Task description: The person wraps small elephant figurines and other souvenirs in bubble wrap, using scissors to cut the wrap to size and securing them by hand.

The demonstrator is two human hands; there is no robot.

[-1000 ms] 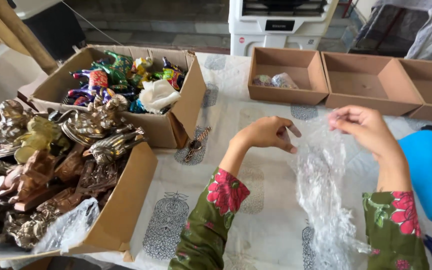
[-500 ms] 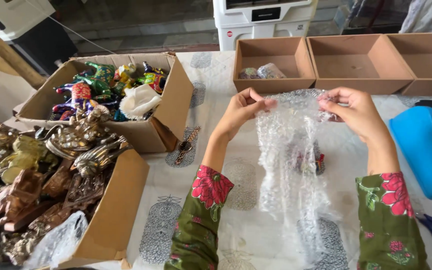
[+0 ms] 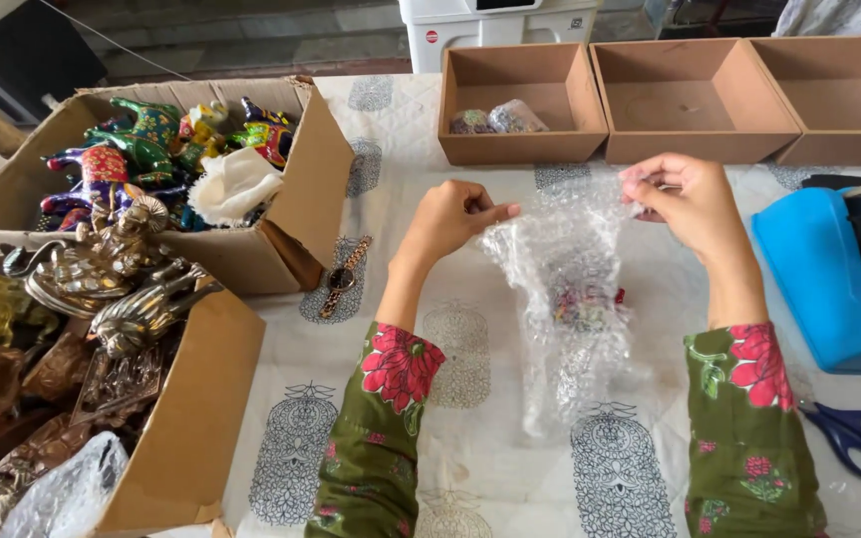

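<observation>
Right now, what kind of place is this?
Likely a small packing station for handicrafts. Both hands hold up a bubble wrap sheet over a cloth-covered table; cartons of painted animal figurines and metal figurines, plus empty brown boxes, surround it.

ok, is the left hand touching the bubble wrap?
Touching. The head view shows the left hand pinching the top corner of the bubble wrap between thumb and fingertips, no gap.
</observation>
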